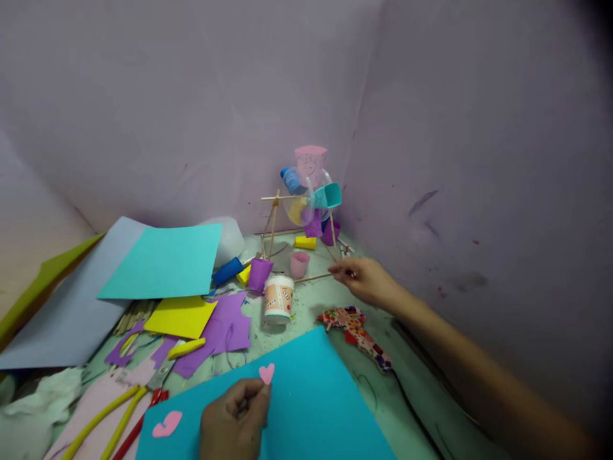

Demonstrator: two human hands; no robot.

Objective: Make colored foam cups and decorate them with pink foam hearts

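Between thumb and finger my left hand (237, 415) pinches a small pink paper heart (267, 374) above a blue sheet (306, 396). Another pink paper piece (167, 424) lies on that sheet at the left. My right hand (361, 278) reaches out to the foot of a stick frame (274, 223), its fingers closed at a thin stick. On the frame hangs a wheel of clear discs with coloured paper cups, a pink cup (311, 165) on top and a turquoise cup (328, 195) at the right.
A flower-patterned glue gun (357, 332) with a black cord lies right of the blue sheet. A white patterned cup (278, 299) stands before the frame. Yellow-handled scissors (163, 374), purple scraps (230, 326) and a turquoise sheet (167, 262) lie left. Walls rise behind.
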